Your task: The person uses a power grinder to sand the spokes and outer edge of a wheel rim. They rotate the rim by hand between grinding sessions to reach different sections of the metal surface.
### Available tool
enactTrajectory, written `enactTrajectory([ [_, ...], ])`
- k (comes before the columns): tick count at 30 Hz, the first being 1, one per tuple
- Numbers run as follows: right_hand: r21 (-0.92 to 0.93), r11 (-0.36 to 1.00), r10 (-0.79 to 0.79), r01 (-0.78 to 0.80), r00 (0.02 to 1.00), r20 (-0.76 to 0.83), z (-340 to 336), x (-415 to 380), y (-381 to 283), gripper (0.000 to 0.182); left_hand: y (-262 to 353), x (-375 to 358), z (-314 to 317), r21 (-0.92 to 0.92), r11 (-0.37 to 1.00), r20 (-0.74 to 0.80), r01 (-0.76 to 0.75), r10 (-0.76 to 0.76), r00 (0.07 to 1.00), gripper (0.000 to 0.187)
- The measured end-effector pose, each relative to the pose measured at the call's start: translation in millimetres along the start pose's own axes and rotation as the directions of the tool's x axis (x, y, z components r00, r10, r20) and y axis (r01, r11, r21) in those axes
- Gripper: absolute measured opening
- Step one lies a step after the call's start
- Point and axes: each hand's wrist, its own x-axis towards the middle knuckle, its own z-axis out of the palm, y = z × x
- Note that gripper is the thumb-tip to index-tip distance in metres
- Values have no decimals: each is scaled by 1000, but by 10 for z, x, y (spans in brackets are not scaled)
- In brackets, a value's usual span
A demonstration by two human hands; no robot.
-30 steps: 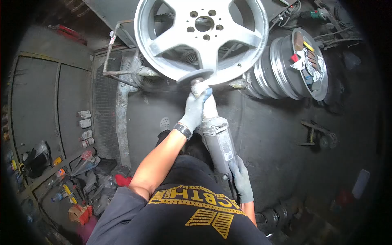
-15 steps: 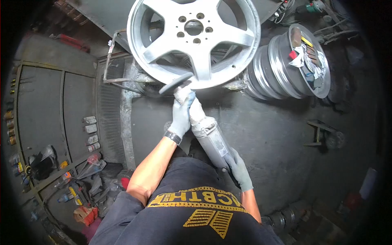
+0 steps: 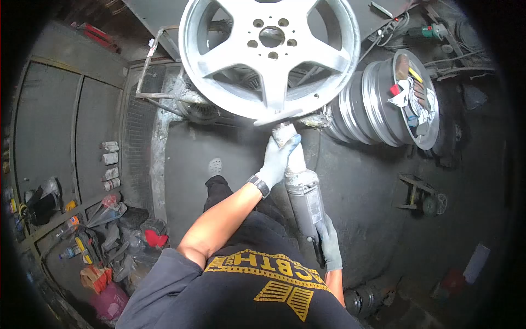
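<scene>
Only one bit of writing shows clearly: yellow block letters across the back of the person's dark shirt [image 3: 263, 274], seen upside down and hard to read in full, with a yellow emblem under them. A pale label sits on the body of the grinder [image 3: 304, 197], too small to read. Both hands wear grey gloves. The left hand [image 3: 276, 159] is wrapped tight around the neck of the grinder just behind its head, a dark watch on that wrist; the right hand [image 3: 329, 244] is closed around the tail end of the grinder, close to the person's body. The grinder's disc [image 3: 276, 117] lies against the lower rim of a silver five-spoke wheel [image 3: 268, 55], which stands upright on a stand near the far side of the floor. Just beside that wheel, toward the right, another wheel [image 3: 383, 96] lies on its side and serves as a bin, holding rags, a red piece, a yellow piece and brown blocks. Along the left edge of the floor [image 3: 361, 181] small spray cans [image 3: 109, 167] stand in a row, and nearer the lower left corner lies a heap of bags, bottles and tools [image 3: 104, 241]. A small metal stand [image 3: 419, 197] sits toward the right, well apart from the hands.
</scene>
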Motion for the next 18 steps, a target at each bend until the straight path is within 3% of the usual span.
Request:
enactTrajectory([
  [5, -42, 999, 15, -10, 993, 118, 404, 128, 22, 62, 139, 81, -657, -71, 994, -44, -80, 77, 996, 54],
  [9, -127, 987, -73, 99, 977, 198, 749, 351, 23, 62, 719, -45, -883, -121, 989, -66, -87, 80, 995, 31],
  [14, -105, 989, -69, 101, 961, 268, 969, 657, 70, 65, 992, -4, -1099, -128, 981, -87, -146, 135, 987, 32],
  [18, -216, 954, -146, 208, 951, 271, 792, 831, 220, 67, 897, -26, -1049, -160, 978, -94, -137, 123, 988, 36],
])
